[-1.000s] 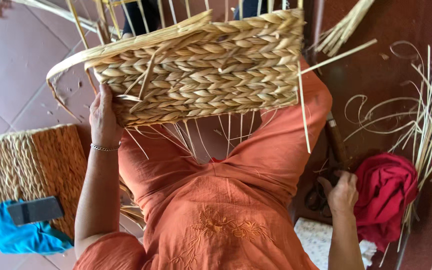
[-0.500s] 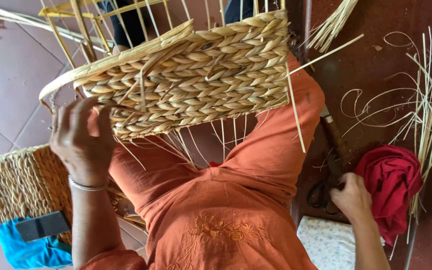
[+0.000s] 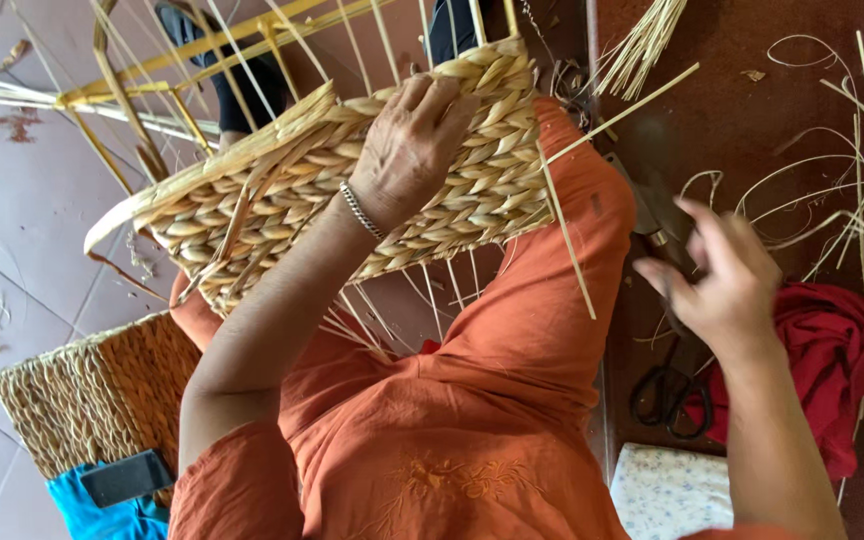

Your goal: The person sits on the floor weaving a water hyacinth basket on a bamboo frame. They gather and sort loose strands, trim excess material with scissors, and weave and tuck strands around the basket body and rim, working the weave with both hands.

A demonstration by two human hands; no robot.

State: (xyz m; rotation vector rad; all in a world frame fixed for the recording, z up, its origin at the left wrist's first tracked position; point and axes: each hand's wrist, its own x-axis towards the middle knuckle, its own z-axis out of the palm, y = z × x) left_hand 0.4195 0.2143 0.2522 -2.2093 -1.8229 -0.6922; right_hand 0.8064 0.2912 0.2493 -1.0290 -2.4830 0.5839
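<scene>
A: Where's the half-woven straw basket of braided pale fibre (image 3: 282, 200)?

B: Tilted across the lap, its bare upright stakes pointing away. The left hand (image 3: 407, 150) lies spread over the top of its woven wall, pressing rather than clenching.

A: And the right hand (image 3: 722, 280)?

B: Released, fingers loose, holding nothing, above the black-handled scissors (image 3: 670, 395) beside the crumpled red cloth (image 3: 832, 350). I'd brace the basket firmly before taking any tool.
</scene>
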